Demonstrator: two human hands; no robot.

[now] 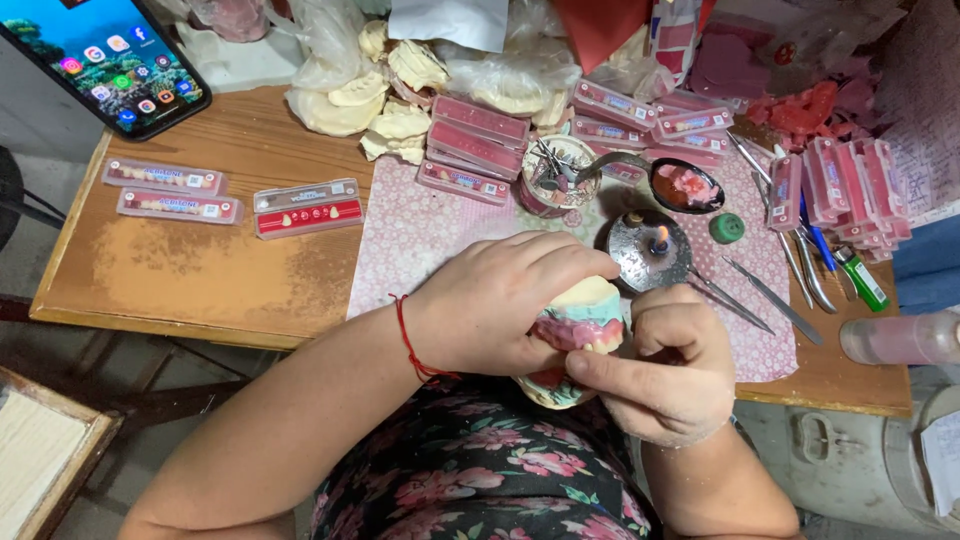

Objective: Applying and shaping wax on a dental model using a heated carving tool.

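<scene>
Above lap: both hands (590,345) grip dental cast (580,318); cup (556,176) w/ tools, spoon (686,186) w/ pink wax.

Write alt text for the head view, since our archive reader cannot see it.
Left hand and right hand together hold a plaster dental model with pink wax over the person's lap. Behind them, a wooden table carries a small lit burner, metal tools, pink tooth boxes and a phone.

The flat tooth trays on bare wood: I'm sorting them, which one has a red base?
The right-hand tray, nearest the patterned cloth; the two left trays are pale pink.
</scene>
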